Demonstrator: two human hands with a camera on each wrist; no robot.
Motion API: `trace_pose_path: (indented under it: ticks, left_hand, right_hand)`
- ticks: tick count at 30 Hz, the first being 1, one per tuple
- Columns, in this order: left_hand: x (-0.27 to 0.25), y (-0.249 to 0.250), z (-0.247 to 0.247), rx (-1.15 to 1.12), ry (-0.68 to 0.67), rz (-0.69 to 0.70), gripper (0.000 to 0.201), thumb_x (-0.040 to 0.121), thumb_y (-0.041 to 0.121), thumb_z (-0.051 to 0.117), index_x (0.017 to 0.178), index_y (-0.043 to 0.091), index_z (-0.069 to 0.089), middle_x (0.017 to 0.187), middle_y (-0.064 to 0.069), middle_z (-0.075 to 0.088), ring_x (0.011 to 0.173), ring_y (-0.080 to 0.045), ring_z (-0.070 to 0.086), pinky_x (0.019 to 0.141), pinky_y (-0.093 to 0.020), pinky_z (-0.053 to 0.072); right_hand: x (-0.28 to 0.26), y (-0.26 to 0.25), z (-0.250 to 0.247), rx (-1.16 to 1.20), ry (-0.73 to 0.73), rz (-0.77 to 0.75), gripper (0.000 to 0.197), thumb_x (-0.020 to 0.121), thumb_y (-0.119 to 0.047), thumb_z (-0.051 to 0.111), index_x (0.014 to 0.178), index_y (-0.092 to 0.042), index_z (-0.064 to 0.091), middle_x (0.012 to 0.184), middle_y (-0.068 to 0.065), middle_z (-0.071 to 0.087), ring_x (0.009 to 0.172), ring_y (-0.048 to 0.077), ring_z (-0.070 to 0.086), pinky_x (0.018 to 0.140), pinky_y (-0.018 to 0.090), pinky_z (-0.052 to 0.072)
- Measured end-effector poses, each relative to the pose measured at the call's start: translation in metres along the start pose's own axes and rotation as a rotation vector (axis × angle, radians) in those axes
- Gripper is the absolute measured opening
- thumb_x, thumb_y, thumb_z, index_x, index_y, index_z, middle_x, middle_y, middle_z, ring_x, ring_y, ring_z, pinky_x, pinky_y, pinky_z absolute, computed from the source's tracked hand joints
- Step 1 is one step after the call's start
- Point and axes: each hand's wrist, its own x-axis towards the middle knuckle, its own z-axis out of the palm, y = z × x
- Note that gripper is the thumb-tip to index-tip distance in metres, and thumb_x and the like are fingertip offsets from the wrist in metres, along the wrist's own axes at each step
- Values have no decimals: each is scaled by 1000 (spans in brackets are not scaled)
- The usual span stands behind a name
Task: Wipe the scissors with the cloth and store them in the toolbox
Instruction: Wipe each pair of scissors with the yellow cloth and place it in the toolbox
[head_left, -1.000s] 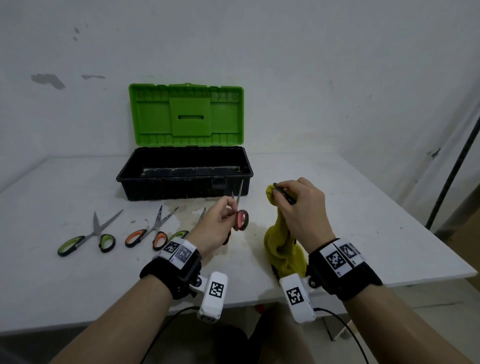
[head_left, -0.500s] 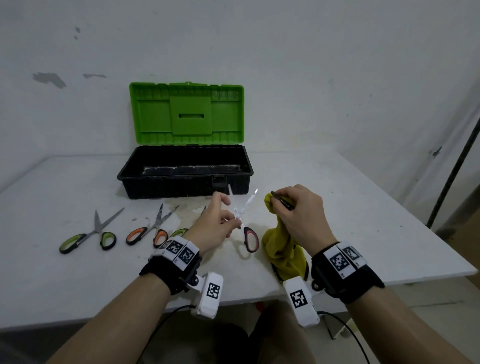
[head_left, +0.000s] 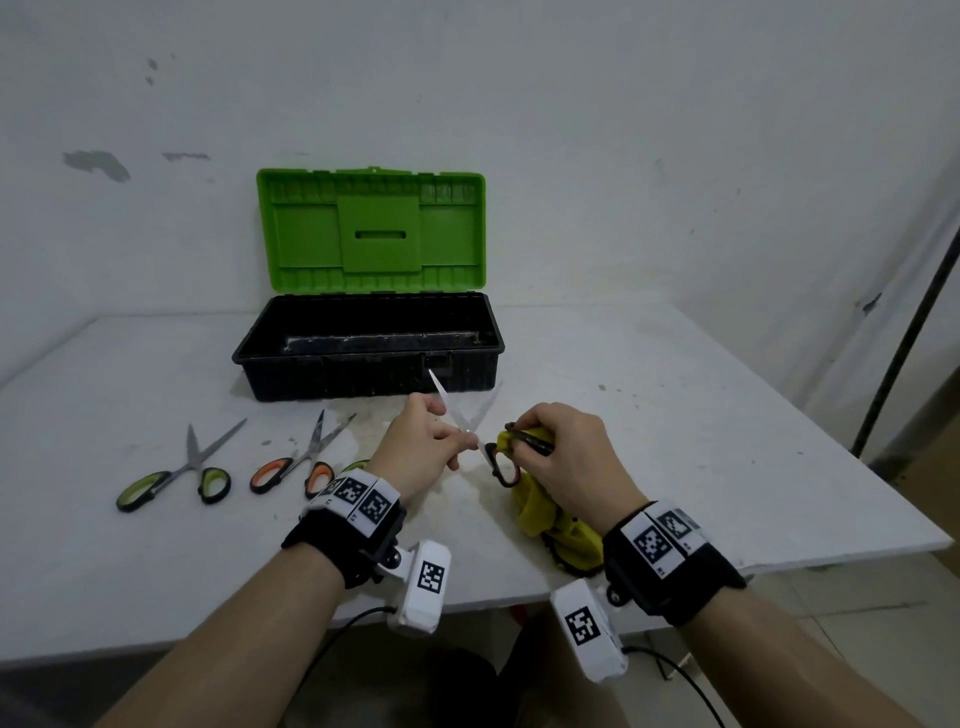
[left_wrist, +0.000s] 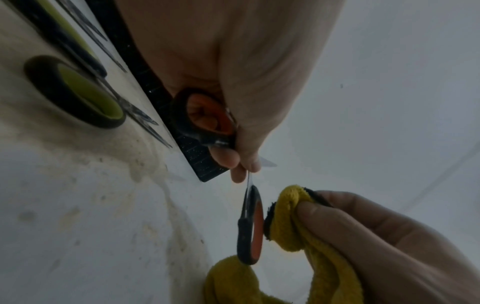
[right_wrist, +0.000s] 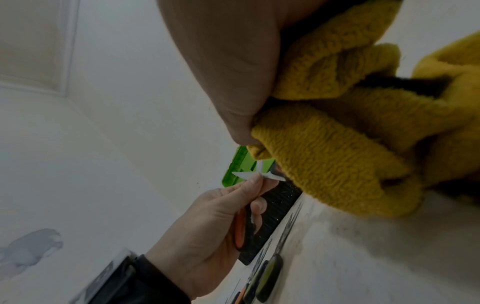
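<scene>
My left hand (head_left: 434, 447) grips a pair of scissors with black and orange handles (head_left: 470, 426) near the pivot, blades spread and pointing up toward the toolbox. One handle loop (left_wrist: 202, 115) sits inside my palm, the other loop (left_wrist: 250, 226) hangs free beside the cloth. My right hand (head_left: 558, 457) bunches a yellow cloth (head_left: 556, 525) with a black edge, its top fold touching the free handle. The black toolbox (head_left: 363, 364) stands open behind, its green lid (head_left: 371, 228) upright.
Green-handled scissors (head_left: 176, 475) and orange-handled scissors (head_left: 293, 465) lie open on the white table (head_left: 701, 415) to the left. Another green-handled pair (left_wrist: 78, 92) lies under my left wrist. The table's front edge is near my forearms. A dark pole (head_left: 904, 332) stands at right.
The scissors' blades have spread apart and their free handle swung toward the cloth. My two hands came closer together, and the cloth's top fold now meets the handle.
</scene>
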Motion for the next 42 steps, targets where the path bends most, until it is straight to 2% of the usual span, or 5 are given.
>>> trace_pose_path:
  ticks: [10,18,27,32,42]
  left_hand:
    - [4,-4,-2,-139,-114,26,18,98,18,60,91,1,60,80,-6,77,57,-12,59,57,-31,48]
    - [3,2,4,-163,-200,51,16,97,10,60,82,6,56,70,-7,72,51,-13,52,48,-26,41]
    - [2,0,-2,-131,-244,38,13,96,11,62,87,3,56,79,-19,74,48,-10,51,51,-28,41]
    - [4,1,0,-156,-248,30,13,95,13,63,85,7,59,78,-13,75,51,-14,50,49,-26,41]
    - [-1,0,-2,-109,-329,73,17,96,12,63,89,-2,58,84,-20,74,53,-16,49,52,-27,41]
  right_hand:
    - [6,-3,-2,-40,61,-70,15,84,-20,69,98,-20,69,93,-9,64,82,6,54,71,4,38]
    - [-1,0,18,-49,56,-239,15,87,-13,69,101,-13,74,93,1,64,81,17,61,72,30,52]
    - [28,31,-6,-73,281,8,13,91,-20,65,96,-13,74,86,3,65,81,20,61,76,32,50]
    - [8,9,0,-29,259,-155,11,89,-19,68,98,-14,72,88,-1,65,79,10,58,73,12,44]
    - [21,29,-1,-50,296,-28,14,92,-19,64,98,-12,74,87,3,64,80,17,60,78,31,50]
